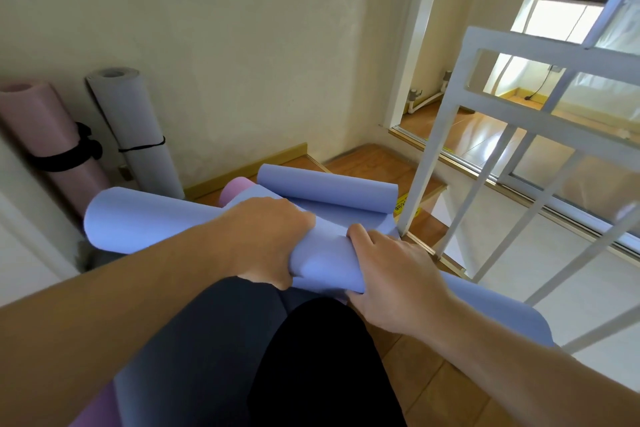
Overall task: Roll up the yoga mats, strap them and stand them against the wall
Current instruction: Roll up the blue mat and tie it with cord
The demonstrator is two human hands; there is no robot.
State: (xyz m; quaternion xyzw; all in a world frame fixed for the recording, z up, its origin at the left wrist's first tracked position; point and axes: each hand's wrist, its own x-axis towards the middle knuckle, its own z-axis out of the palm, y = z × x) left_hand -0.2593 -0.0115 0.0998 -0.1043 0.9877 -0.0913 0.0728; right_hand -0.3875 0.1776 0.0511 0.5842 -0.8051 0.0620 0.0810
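A blue yoga mat [145, 218] lies across my lap, loosely curled, with its far end [329, 189] rolled over on the floor. My left hand [266, 239] grips the rolled part from the left and my right hand [394, 274] holds it from the right, fingers pressed on the mat. A pink mat end [235, 192] shows behind the blue one. Against the wall at the left stand two rolled mats: a pink one [45, 135] with a black strap and a grey-white one [135, 128] with a thin black band.
A white metal frame [519, 135] stands close on the right, its leg beside the mat. A sliding door track [485, 173] and doorway lie beyond it. The floor is wood with a skirting board [242, 170] along the wall. My dark-clothed knees [277, 357] fill the foreground.
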